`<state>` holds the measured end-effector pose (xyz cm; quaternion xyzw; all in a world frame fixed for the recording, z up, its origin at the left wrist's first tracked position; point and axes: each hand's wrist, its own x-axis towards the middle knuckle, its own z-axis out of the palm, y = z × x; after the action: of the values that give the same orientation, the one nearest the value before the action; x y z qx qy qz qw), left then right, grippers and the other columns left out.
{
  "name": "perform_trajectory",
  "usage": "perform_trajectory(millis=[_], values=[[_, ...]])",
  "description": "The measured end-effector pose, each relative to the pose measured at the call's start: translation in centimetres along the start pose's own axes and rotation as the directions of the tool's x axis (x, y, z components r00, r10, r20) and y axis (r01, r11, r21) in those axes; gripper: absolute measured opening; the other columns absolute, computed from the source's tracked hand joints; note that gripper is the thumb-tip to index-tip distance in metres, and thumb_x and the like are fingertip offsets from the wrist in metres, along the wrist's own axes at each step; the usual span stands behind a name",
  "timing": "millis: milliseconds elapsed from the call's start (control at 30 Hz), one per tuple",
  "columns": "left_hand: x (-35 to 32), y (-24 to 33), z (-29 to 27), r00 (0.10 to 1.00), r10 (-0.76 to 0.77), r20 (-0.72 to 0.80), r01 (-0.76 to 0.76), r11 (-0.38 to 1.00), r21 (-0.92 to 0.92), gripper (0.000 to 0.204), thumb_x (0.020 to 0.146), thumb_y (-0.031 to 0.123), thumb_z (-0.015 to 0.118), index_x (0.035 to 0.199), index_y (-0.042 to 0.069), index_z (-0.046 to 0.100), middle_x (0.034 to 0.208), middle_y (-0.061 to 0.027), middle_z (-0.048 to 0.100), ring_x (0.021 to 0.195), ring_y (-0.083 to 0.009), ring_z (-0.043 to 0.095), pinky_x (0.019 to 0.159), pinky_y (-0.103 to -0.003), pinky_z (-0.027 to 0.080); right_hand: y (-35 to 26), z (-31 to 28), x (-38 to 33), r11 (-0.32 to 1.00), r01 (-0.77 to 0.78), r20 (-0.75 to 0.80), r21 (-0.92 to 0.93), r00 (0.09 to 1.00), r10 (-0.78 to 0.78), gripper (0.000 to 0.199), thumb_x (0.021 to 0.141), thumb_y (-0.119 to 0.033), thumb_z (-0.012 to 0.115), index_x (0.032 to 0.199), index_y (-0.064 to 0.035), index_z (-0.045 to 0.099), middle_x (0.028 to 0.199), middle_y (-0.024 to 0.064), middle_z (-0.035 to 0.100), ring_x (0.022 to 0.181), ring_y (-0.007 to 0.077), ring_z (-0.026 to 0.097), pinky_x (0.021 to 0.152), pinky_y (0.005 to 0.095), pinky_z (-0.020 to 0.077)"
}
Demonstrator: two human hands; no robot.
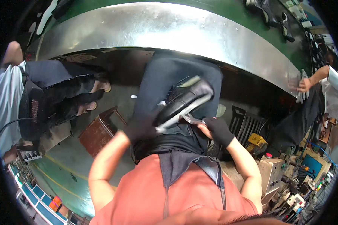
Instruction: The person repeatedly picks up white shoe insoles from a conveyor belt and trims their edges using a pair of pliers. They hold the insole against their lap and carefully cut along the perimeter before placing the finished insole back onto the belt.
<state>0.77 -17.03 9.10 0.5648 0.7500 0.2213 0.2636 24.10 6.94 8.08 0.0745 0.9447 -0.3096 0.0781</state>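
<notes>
A black leather shoe (189, 98) with a pale band along its sole edge lies slantwise over my dark-aproned lap. My left hand (142, 125), in a black glove, is closed round the near end of the shoe; its fingers are partly lost against the dark cloth. In my right hand (221, 131), gloved in black with bare fingertips, is a pair of metal pincers (192, 120). Their jaws touch or nearly touch the pale sole edge, and the fingers wrap round the handles.
Ahead runs a metal ledge (157, 28) beside a green belt (214, 17) carrying black shoes (264, 13). People work at left (11, 97) and right (332, 80). A brown stool (97, 133) stands left; a dark slatted crate (248, 125), yellow object (256, 140) and machinery stand right.
</notes>
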Motion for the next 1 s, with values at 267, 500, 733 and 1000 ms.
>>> perform_trajectory(millis=[267, 500, 733, 1000], values=[[9.6, 4.3, -3.6, 0.885, -0.183, -0.428, -0.142, 0.769, -0.623, 0.065, 0.08, 0.026, 0.075, 0.132, 0.0, 0.047, 0.13, -0.0189, 0.053, 0.126, -0.0287, 0.049, 0.104, -0.035, 0.039, -4.3, -3.7, -4.7, 0.87, -0.243, -0.097, 0.429, 0.945, 0.312, 0.024, 0.092, -0.021, 0.058, 0.077, -0.0024, 0.056, 0.065, 0.0164, 0.051, 0.057, 0.0345, 0.053, 0.054, 0.04, 0.0402], [6.4, 0.5, 7.6, 0.969, -0.241, 0.054, 0.171, 0.496, -0.851, 0.053, 0.094, 0.018, 0.056, 0.139, -0.007, 0.039, 0.143, -0.0243, 0.042, 0.136, -0.029, 0.039, 0.11, -0.035, 0.032, -2.7, -2.8, -4.8, 0.632, -0.481, 0.182, 0.607, 0.859, 0.479, 0.036, 0.097, -0.035, 0.052, 0.092, -0.0004, 0.06, 0.074, 0.0157, 0.057, 0.067, 0.0192, 0.055, 0.065, 0.0336, 0.0449], [4.1, 4.9, 11.9, 0.955, -0.226, -0.194, 0.057, 0.778, -0.626, 0.093, 0.08, 0.026, 0.074, 0.145, -0.01, 0.019, 0.15, -0.0296, 0.024, 0.143, -0.0367, 0.02, 0.116, -0.04, 0.019, -5.0, -6.7, 1.9, 0.962, -0.252, 0.353, -0.105, 0.895, 0.273, 0.042, 0.094, -0.039, 0.05, 0.087, 0.0002, 0.065, 0.082, 0.0187, 0.066, 0.074, 0.037, 0.065, 0.065, 0.0456, 0.051], [6.4, 2.4, 11.4, 0.937, -0.227, -0.265, -0.039, 0.687, -0.726, 0.084, 0.094, 0.033, 0.054, 0.148, -0.008, 0.003, 0.154, -0.0259, 0.014, 0.144, -0.0352, 0.017, 0.116, -0.04, 0.017, 1.9, -3.3, 4.3, 0.905, 0.231, 0.077, -0.358, 0.973, -0.218, 0.044, 0.092, -0.046, 0.054, 0.079, -0.0042, 0.058, 0.072, 0.0123, 0.06, 0.061, 0.0297, 0.062, 0.054, 0.0386, 0.0503]])
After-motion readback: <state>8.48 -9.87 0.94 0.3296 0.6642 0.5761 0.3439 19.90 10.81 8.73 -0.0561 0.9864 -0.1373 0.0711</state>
